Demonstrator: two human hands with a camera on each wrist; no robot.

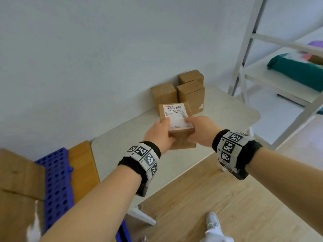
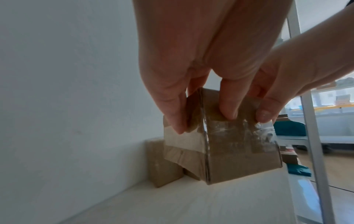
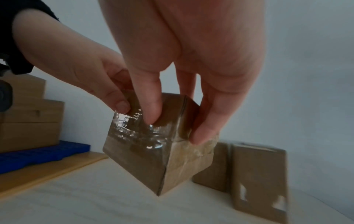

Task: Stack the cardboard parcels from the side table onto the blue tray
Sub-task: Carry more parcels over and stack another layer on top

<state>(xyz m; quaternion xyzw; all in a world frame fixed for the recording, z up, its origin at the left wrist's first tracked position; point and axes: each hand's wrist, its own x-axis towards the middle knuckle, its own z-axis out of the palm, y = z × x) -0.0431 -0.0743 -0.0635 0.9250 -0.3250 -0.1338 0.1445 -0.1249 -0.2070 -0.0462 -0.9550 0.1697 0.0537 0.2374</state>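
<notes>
Only the head view is showing the white shipping label (image 1: 175, 116) on top of the labelled parcel (image 1: 180, 130); the wrist views are showing glossy clear tape over its brown cardboard sides. The left hand (image 1: 160, 133) and right hand (image 1: 203, 131) are gripping it from opposite sides, fingers curled down its faces, over the white side table (image 1: 227, 110). Three plain parcels (image 1: 190, 93) are standing behind it by the wall. The perforated blue tray (image 1: 57, 172) is lying left of the table, carrying stacked boxes (image 3: 28, 115).

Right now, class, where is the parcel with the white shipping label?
In the head view the labelled parcel is centre frame, held between the left hand and right hand over the side table, before three plain parcels.
</notes>
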